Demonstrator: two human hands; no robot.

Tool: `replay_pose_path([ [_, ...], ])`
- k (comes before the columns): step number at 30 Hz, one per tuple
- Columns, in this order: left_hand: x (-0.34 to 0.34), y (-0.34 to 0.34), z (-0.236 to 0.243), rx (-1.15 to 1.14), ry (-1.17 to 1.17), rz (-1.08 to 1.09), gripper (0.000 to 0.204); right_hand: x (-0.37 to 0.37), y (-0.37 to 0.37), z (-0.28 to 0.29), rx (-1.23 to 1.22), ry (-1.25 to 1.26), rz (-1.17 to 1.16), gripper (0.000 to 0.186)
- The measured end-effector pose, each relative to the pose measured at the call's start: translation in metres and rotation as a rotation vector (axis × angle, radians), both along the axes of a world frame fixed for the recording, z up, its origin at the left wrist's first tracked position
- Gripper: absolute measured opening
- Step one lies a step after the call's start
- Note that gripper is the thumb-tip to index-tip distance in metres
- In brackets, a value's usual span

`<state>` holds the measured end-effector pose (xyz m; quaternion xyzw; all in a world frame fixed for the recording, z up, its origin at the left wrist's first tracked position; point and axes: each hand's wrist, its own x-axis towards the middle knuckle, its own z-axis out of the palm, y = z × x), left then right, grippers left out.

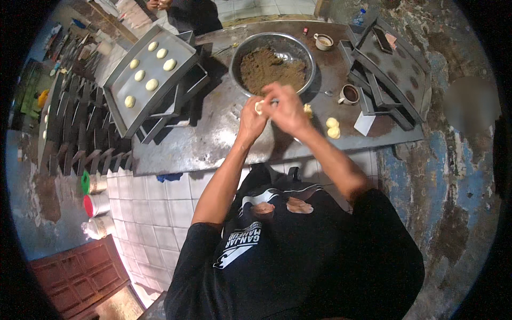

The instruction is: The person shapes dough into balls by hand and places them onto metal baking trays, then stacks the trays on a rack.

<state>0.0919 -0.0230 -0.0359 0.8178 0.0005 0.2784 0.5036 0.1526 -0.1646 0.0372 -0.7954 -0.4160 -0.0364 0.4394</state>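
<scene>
Over the near edge of a large metal bowl (pixel 311 58), my two hands work close together. My left hand (pixel 252 121) is closed around a small piece of pale dough (pixel 260 108). Bent over that dough, my right hand (pixel 288 110) has its fingers at or against it; motion blurs them, so their grip is unclear. Crumbly brown filling (pixel 261 69) lies in the bowl. Just right of my right hand is a yellowish lump of dough (pixel 308 111), partly hidden. Two pale dough balls (pixel 333 128) touch each other farther right on the metal table (pixel 213 128).
At left, a tilted tray (pixel 120 114) bears several pale dough rounds, beside stacked dark trays (pixel 80 117). More trays (pixel 394 69) stand at right, near a dark-filled cup (pixel 349 94) and another cup (pixel 323 41). Another person (pixel 193 16) is across the table.
</scene>
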Motion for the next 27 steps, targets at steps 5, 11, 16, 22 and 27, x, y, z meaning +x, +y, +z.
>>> replay_pose_path([
  [5, -0.023, -0.009, 0.054, -0.535, 0.425, 0.026, 0.05, 0.011, -0.015, -0.022, 0.425, 0.609, -0.064, 0.058],
  [11, -0.065, 0.035, 0.057, -0.166, 0.424, -0.021, 0.047, 0.001, 0.047, 0.004, -0.092, 0.135, 0.422, 0.044],
  [16, -0.094, 0.106, 0.078, -0.472, 0.51, 0.255, 0.043, -0.052, 0.124, 0.027, 0.494, 0.394, 0.293, 0.04],
  [22, -0.134, 0.165, 0.072, -0.908, -0.024, 0.111, 0.072, -0.118, 0.227, -0.011, 0.286, 0.095, 0.338, 0.046],
  [27, -0.172, 0.26, 0.08, -0.905, -0.049, 0.474, 0.053, -0.146, 0.346, 0.021, 0.104, 1.487, 0.525, 0.043],
])
